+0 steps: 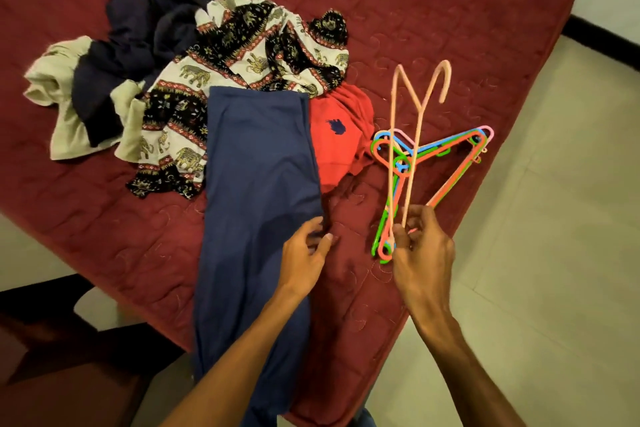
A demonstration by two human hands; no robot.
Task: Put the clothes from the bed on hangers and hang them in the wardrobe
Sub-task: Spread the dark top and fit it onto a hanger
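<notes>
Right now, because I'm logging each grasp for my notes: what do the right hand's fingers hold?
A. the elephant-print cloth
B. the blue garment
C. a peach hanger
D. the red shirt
C: the right hand pinches the lower end of a peach hanger, which is raised above the pile of hangers. The left hand rests at the edge of the blue garment.

We see a blue garment flat along the bed, a red shirt just beside it. An elephant-print garment, navy garment and beige garment lie crumpled behind. Coloured hangers lie stacked near the bed's edge, and our right hand pinches a peach hanger raised over them.
</notes>
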